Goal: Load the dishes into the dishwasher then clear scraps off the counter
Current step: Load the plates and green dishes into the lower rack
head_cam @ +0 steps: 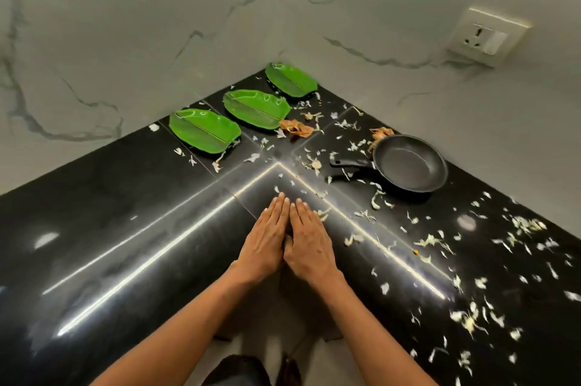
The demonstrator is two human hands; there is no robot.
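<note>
Nothing is loaded yet: three green plates [256,108] at eleven o'clock, the pan [408,164] and scraps [471,319] remain on the tabletop [110,228], where both hands, left [264,241] and right [309,242], lie with fingers flat and holding nothing.

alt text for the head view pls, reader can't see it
Left hand and right hand lie flat, side by side, on a black corner counter. Three green leaf plates line the back wall, a black pan sits to the right, and pale scraps litter the right side.
</note>
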